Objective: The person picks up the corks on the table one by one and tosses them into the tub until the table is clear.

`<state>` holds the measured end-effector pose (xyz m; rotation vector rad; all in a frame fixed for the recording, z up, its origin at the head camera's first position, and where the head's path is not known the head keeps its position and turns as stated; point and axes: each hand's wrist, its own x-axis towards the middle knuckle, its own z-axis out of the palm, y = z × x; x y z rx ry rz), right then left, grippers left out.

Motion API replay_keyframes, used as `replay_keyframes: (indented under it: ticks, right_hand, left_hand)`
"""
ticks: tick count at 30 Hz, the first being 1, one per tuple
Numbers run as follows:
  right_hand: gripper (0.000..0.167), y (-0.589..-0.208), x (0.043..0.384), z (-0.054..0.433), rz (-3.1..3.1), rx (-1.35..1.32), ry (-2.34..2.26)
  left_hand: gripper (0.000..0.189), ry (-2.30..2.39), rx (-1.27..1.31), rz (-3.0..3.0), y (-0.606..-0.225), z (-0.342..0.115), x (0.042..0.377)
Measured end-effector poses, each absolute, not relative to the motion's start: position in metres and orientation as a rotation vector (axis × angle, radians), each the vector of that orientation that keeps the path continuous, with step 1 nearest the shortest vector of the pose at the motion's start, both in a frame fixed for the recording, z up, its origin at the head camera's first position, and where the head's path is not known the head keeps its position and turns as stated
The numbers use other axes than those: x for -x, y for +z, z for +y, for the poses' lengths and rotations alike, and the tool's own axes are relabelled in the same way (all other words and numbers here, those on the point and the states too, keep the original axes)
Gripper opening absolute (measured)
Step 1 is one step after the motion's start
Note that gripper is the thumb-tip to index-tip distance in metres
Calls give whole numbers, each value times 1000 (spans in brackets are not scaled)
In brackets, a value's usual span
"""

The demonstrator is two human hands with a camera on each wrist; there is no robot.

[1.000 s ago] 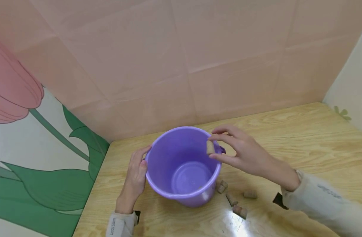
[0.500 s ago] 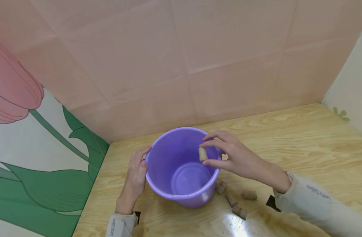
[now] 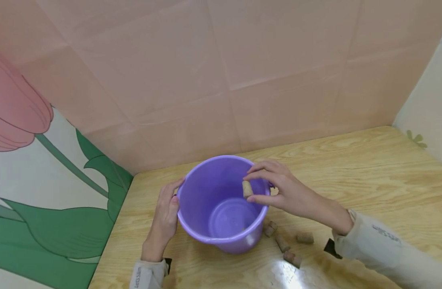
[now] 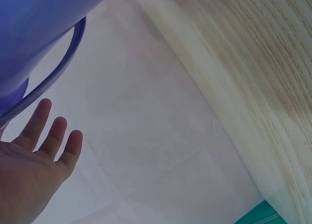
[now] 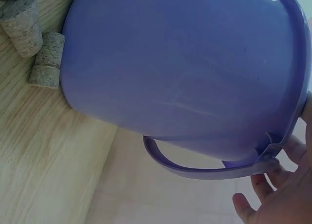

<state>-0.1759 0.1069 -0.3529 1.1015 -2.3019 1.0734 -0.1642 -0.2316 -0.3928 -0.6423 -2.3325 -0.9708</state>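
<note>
A purple bucket [image 3: 239, 243] stands on the wooden table, its opening facing up. At its left rim my left hand [image 3: 165, 214] holds on with thumb and forefinger; in the left wrist view the other fingers [image 4: 51, 138] stretch out loosely beside the bucket's handle [image 4: 63, 63]. Over the right part of the opening, my right hand [image 3: 284, 186] pinches a cork [image 3: 247, 188] between its thumb and fingertips. That cork is out of sight in the right wrist view, where the bucket wall [image 5: 170, 63] blocks it. A tiny pale spot shows low inside the bucket, too small to identify.
Several more corks lie on the table right of the bucket, among them one by its base [image 3: 270, 228] and one farther right [image 3: 305, 237]. Behind the table [image 3: 351, 168] rises a pinkish covering [image 3: 206, 80]. A flower-painted wall [image 3: 54, 168] borders the left side.
Over the first half second my right hand moved left with the cork, from the rim to over the opening. Since then it has stayed nearly still. My left hand and the bucket have hardly moved.
</note>
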Motion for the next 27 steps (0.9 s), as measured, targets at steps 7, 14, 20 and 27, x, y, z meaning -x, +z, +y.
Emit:
replay_keyframes:
  ticks: [7,14,20,27]
  right_hand:
    - [42,-354,175,107,-2345,-1079,1105]
    - [43,-352,175,108,-2372,-1073,1123]
    - [42,-352,175,109,-2389,-1063,1132]
    - [40,-356,175,110,-2302,-1069,1086]
  left_hand:
    - [46,-953,646,-2330,-392,-231,164]
    - [45,-962,643,-2334,-392,-231,164]
    - [45,-984,636,-2346,-392,-231,163]
    - [46,-971,642,-2332,-393,-230,163]
